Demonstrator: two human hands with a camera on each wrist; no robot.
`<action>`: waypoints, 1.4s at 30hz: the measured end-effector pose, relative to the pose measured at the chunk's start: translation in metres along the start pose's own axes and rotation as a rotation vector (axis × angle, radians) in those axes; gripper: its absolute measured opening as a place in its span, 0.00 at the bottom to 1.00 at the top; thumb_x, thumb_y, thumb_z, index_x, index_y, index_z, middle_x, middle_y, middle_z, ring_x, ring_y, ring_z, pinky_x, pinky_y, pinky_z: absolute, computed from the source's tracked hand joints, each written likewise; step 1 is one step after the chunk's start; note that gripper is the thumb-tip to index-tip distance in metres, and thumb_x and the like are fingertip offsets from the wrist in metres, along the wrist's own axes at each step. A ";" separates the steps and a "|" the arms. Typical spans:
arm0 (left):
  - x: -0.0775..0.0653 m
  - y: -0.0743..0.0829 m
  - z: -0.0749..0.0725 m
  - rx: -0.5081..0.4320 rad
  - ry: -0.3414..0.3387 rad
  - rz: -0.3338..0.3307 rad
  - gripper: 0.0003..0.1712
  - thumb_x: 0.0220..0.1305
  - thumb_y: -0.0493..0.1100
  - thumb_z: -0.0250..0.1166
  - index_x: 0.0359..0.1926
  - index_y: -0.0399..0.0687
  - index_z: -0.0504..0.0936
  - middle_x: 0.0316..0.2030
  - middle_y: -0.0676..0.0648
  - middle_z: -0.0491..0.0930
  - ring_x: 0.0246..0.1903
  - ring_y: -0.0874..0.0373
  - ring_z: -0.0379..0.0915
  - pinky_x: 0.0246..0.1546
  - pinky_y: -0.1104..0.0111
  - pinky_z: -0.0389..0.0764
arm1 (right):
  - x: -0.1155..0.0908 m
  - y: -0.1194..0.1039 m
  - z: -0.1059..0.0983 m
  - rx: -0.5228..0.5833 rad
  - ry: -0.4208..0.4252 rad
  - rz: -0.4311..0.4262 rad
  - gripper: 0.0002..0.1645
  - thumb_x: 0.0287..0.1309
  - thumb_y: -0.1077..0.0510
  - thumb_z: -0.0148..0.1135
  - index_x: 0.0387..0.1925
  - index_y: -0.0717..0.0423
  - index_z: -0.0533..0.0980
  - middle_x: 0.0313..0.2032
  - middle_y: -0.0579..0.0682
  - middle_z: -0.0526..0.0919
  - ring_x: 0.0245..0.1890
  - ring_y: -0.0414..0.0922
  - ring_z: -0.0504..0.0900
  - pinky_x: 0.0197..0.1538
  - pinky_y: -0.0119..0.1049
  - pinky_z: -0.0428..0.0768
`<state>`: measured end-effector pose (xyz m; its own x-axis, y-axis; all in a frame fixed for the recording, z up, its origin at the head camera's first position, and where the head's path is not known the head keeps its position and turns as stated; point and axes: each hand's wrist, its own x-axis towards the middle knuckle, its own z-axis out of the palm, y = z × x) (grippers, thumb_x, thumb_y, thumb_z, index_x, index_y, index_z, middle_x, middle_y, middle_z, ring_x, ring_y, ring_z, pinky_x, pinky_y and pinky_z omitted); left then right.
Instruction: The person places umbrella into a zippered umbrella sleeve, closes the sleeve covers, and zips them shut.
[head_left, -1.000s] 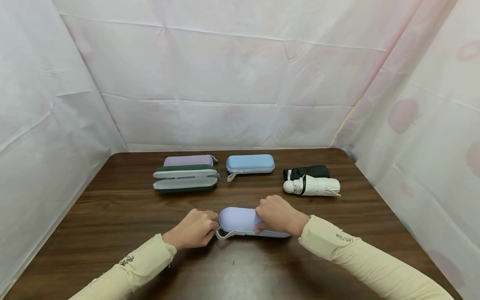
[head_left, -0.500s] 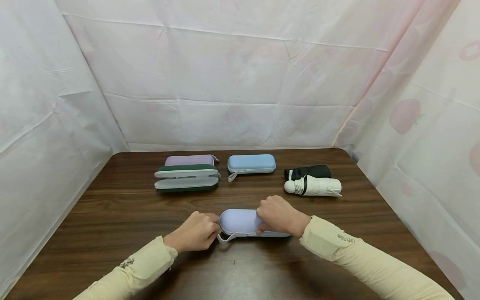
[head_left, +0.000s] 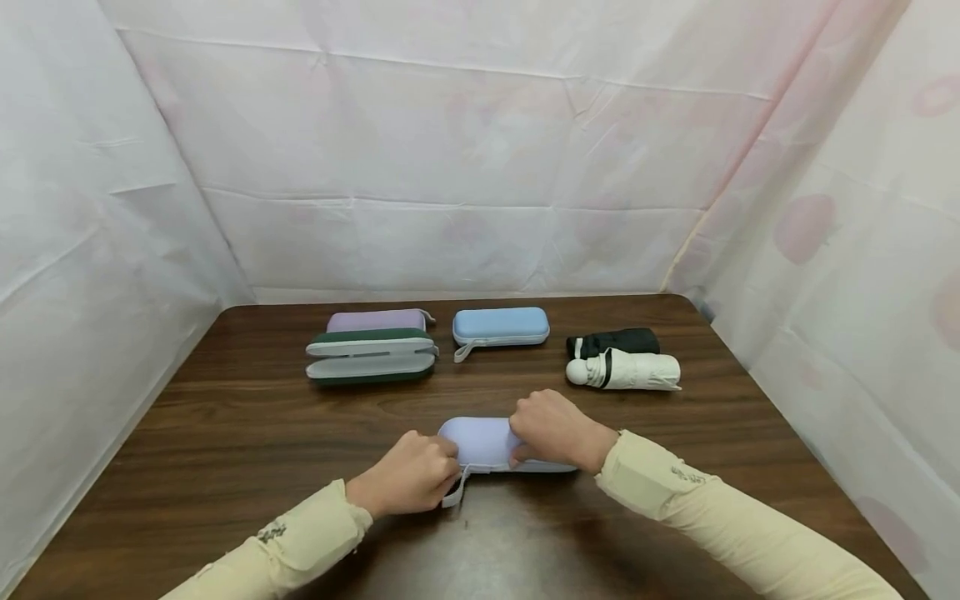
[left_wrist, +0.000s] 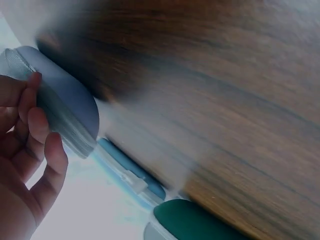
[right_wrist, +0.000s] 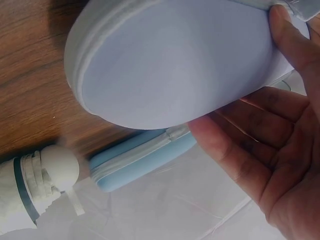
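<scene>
A lavender zip case (head_left: 476, 443) lies closed-looking near the middle of the table, with a pale wrist loop (head_left: 453, 493) hanging at its front left. My right hand (head_left: 557, 432) grips it toward its right end, thumb on the near side and fingers over the far side. At the left end, my left hand (head_left: 420, 473) pinches at the zipper; the pull is hidden in its fingers. In the left wrist view, curled fingertips (left_wrist: 37, 122) sit against the grey zipper band (left_wrist: 67, 125). The right wrist view shows the case's smooth lid (right_wrist: 175, 65) beside the right thumb.
Behind stand an open green case (head_left: 371, 357) with a grey lining, a purple case (head_left: 377, 321) and a light blue case (head_left: 501, 323). A black folded umbrella (head_left: 626, 342) and a white one (head_left: 637, 372) lie at right. Pale cloth (head_left: 450, 150) hangs around the wooden table.
My left hand has shifted a little right and toward me along the case's front left end, and the wrist loop now hangs lower. The right hand keeps its grip in place.
</scene>
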<state>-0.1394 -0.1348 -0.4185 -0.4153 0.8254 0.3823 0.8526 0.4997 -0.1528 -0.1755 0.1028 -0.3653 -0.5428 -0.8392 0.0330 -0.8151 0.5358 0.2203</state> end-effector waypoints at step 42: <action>0.003 -0.033 0.006 -0.478 -0.052 -0.326 0.34 0.56 0.42 0.71 0.61 0.36 0.69 0.55 0.44 0.73 0.56 0.53 0.68 0.54 0.60 0.71 | -0.059 0.055 0.035 0.448 0.066 0.131 0.42 0.42 0.48 0.77 0.59 0.57 0.72 0.51 0.52 0.77 0.47 0.46 0.77 0.46 0.44 0.77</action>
<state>-0.1709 -0.1471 -0.4176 -0.6853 0.6664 0.2937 0.7214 0.5661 0.3988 -0.1954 0.1850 -0.3896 -0.6448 -0.7581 0.0978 -0.7555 0.6127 -0.2318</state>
